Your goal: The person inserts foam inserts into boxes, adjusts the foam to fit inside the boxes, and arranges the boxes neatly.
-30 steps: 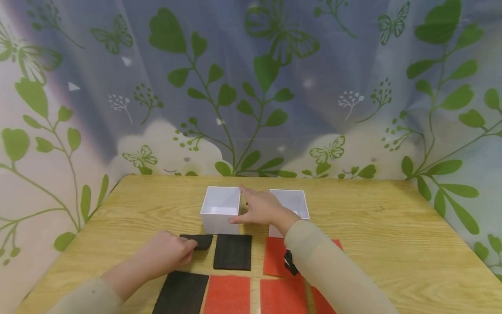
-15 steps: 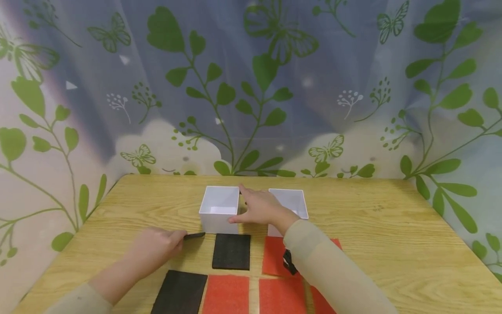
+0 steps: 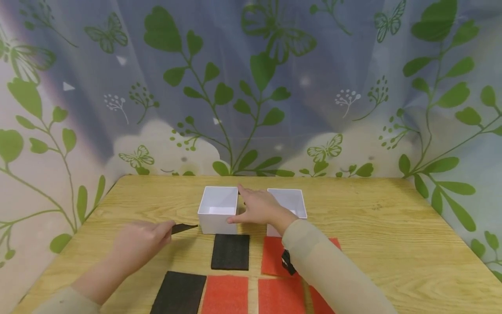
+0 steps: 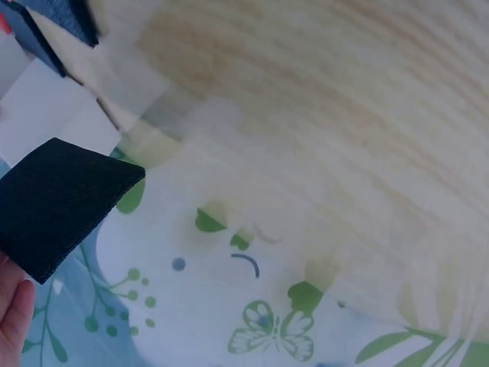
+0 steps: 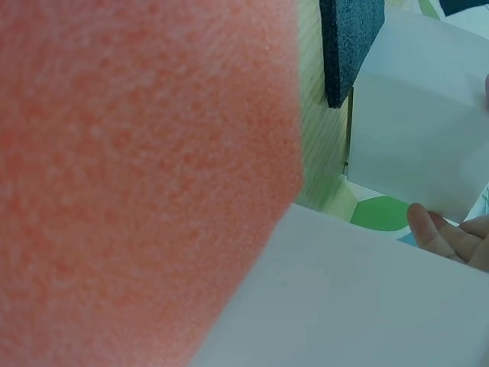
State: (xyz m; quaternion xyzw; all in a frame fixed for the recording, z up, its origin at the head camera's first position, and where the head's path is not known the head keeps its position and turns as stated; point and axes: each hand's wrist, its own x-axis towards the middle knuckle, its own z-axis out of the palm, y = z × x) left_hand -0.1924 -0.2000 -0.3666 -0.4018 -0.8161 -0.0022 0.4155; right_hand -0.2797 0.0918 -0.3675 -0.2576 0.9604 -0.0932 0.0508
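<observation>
My left hand (image 3: 139, 244) pinches a thin black felt square (image 4: 61, 202) by its edge, holding it up off the table to the left of the boxes. The head view shows this square nearly edge-on; the left wrist view shows its flat face. At the back middle, my right hand (image 3: 260, 207) holds the left white open-topped box (image 3: 218, 223) at its right side, thumb on the front and fingers toward the back corner. Part of the right white box (image 3: 288, 200) is hidden behind my right hand and forearm.
One black square (image 3: 230, 252) lies in front of the left box, another black square (image 3: 178, 292) nearer the front. Several red squares (image 3: 227, 294) lie in front and under my right forearm. A patterned curtain (image 3: 251, 87) hangs behind the wooden table (image 3: 372, 218).
My left hand has moved left and slightly away from me with the black felt square, which has lifted and turned edge-on. The right hand has kept its hold on the box.
</observation>
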